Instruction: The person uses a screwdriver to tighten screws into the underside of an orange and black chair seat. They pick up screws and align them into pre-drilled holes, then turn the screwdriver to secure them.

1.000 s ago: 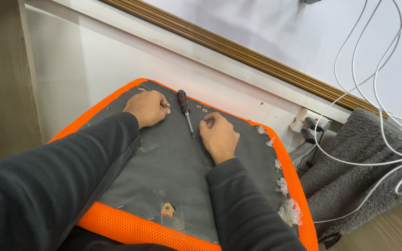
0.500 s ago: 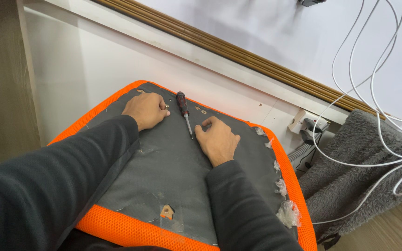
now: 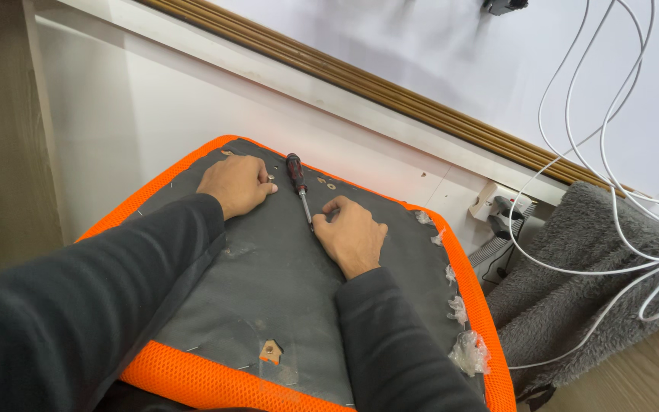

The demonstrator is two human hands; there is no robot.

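Note:
An upturned seat pad lies in front of me, with a dark grey underside panel point(image 3: 268, 290) and an orange mesh rim point(image 3: 192, 378). A screwdriver point(image 3: 297, 177) with a black and red handle lies on the panel between my hands, tip toward me. My left hand point(image 3: 236, 185) rests palm down at the panel's far left, fingers together, with a small shiny metal part point(image 3: 271, 178) at its fingertips. My right hand point(image 3: 354, 238) rests knuckles up, its curled fingertips right beside the screwdriver's tip. Whether either hand pinches anything is hidden.
A white wall with a brown wooden strip point(image 3: 390, 88) runs behind the pad. White cables point(image 3: 612, 191) hang at the right over a grey fluffy cloth point(image 3: 573, 290). A white socket block point(image 3: 497, 200) sits by the wall. Torn plastic scraps point(image 3: 467, 351) cling to the pad's right rim.
My right hand has crept slightly left toward the screwdriver's tip. The left hand and the screwdriver have stayed where they were.

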